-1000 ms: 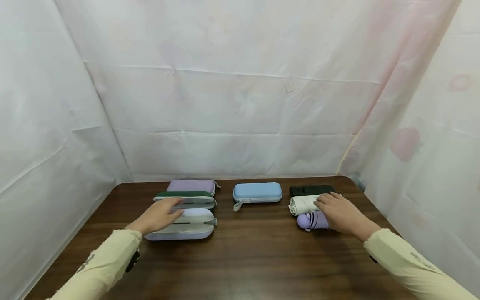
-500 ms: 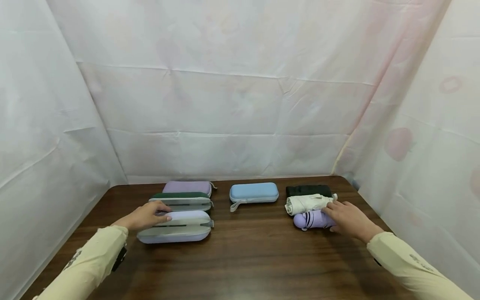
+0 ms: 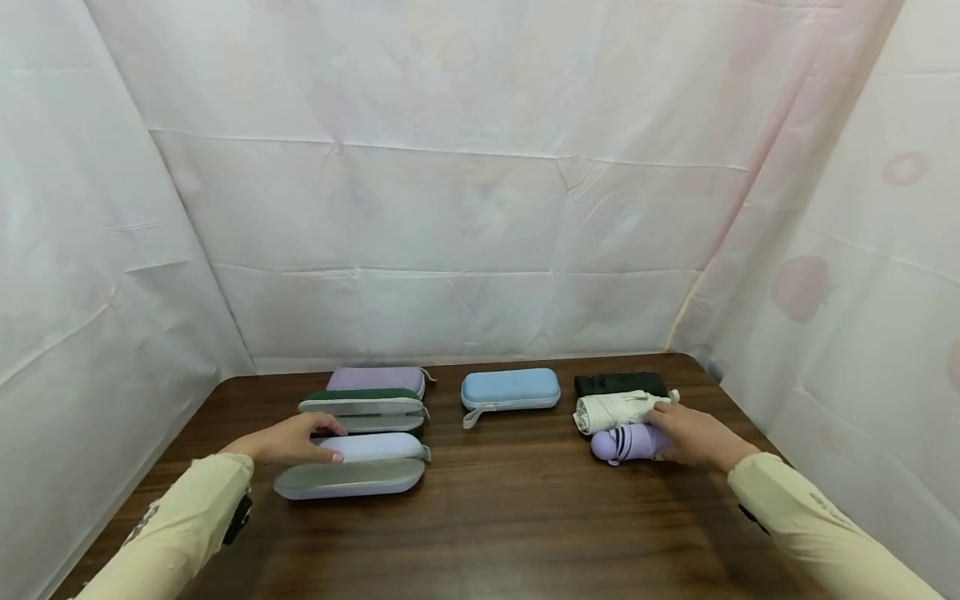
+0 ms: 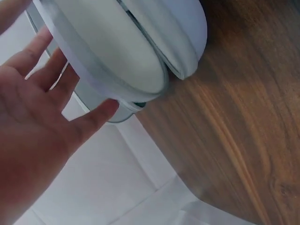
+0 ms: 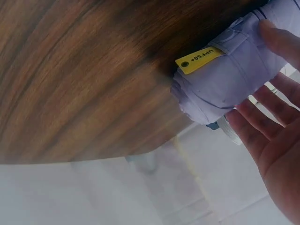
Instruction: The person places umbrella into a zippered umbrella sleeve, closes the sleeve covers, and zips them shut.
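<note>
A: Here we go, both hands busy! We have the left hand [image 3: 288, 437] on the pale lilac case [image 3: 352, 477], front of the left-hand row. Thumb on the near side, fingers bent over the far side, the grip fairly wide, and that case gapes.

B: Over on the right, we see the right hand [image 3: 693, 437] round one end of the lavender umbrella [image 3: 633, 442], thumb and part-curled fingers on opposite sides. Its yellow tag [image 5: 200, 61] reads UPF50+!

A: So what's done? We count two gaping cases, the lilac one and the green case [image 3: 365, 407] behind it, plus a hold on each side.

B: Early stage, we'd judge. We can't tell if either held item is clear of the table [image 3: 487, 533]. The cream umbrella [image 3: 611, 412] and the black bundle [image 3: 619, 384] lie outside any case, behind the lavender one.

A: And the blue case [image 3: 510, 387] and purple case [image 3: 375, 379] look closed, with no hand on them. What's inside, we can't see!
</note>
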`<action>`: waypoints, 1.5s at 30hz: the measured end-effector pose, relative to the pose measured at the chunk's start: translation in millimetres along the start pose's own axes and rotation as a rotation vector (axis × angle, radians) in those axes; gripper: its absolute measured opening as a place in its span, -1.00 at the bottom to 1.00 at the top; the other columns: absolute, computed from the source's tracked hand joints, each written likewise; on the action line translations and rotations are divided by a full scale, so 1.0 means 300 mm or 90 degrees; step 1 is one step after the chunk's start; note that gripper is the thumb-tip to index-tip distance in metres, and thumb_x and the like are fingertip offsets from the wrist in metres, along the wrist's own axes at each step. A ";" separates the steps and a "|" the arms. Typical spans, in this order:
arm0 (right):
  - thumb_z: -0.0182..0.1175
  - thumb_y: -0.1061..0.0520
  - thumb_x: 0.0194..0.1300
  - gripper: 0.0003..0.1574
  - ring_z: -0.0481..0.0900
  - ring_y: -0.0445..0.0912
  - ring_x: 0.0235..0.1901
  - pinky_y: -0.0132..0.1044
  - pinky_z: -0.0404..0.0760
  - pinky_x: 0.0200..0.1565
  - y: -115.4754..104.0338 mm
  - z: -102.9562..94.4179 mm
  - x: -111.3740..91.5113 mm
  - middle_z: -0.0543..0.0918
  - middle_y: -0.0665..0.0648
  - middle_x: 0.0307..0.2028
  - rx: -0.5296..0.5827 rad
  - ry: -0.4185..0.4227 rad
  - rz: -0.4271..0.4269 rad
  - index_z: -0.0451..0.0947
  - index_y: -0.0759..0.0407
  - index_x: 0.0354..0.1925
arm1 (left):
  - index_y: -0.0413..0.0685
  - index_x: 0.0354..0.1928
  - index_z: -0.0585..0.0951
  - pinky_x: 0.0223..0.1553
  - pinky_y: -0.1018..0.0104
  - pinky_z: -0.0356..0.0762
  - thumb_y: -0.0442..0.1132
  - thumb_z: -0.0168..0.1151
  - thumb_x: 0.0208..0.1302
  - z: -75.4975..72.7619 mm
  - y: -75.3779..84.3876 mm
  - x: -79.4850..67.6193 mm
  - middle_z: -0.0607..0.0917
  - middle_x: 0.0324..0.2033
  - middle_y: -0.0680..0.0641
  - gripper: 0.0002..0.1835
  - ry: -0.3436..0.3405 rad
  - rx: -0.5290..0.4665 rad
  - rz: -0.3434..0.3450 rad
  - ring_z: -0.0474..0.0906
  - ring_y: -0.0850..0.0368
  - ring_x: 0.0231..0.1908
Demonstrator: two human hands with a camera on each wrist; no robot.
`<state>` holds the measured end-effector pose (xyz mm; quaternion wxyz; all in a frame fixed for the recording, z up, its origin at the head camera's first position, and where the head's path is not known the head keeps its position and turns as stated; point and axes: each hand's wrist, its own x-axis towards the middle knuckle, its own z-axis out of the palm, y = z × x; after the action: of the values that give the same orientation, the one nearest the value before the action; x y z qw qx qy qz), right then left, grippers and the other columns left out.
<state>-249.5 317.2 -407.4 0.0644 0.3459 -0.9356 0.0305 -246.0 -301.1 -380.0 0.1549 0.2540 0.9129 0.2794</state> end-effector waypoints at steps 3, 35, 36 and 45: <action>0.56 0.13 -0.21 -0.37 0.56 0.05 -0.21 -0.04 0.54 -0.20 0.008 0.004 0.007 0.53 0.09 -0.23 0.019 -0.030 0.019 0.57 0.28 -0.13 | -0.29 0.03 0.50 0.03 -0.07 0.38 -0.08 0.43 0.09 0.004 -0.003 0.004 0.54 -0.01 -0.14 -0.44 -0.024 -0.039 -0.023 0.43 -0.15 0.05; 0.57 0.12 -0.28 -0.36 0.59 0.08 -0.18 0.00 0.53 -0.16 0.035 0.022 0.030 0.63 0.15 -0.19 0.004 -0.038 0.025 0.61 0.24 -0.13 | -0.22 0.03 0.63 -0.27 0.27 0.53 -0.01 0.41 0.04 0.044 0.146 0.081 0.69 -0.20 0.04 -0.44 0.020 -0.021 0.041 0.57 0.18 -0.27; 0.57 0.12 -0.28 -0.36 0.59 0.08 -0.19 -0.01 0.53 -0.17 0.036 0.022 0.031 0.63 0.15 -0.20 0.003 -0.036 0.024 0.62 0.23 -0.14 | -0.22 0.03 0.63 -0.28 0.27 0.53 0.00 0.41 0.05 0.047 0.156 0.088 0.68 -0.19 0.04 -0.45 0.026 -0.019 0.042 0.56 0.18 -0.27; 0.56 0.08 -0.30 -0.46 0.57 -0.07 -0.30 -0.07 0.53 -0.28 0.052 0.021 0.039 0.64 0.03 -0.29 -0.016 -0.037 0.005 0.64 0.14 -0.23 | -0.17 0.09 0.60 -0.21 0.21 0.52 0.01 0.36 0.11 0.088 0.261 0.176 0.66 -0.14 0.03 -0.45 0.035 -0.044 0.044 0.56 0.19 -0.22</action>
<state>-269.1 320.9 -412.2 0.0411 0.3418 -0.9388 0.0091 -248.9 -204.7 -362.3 0.1285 0.2719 0.8973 0.3232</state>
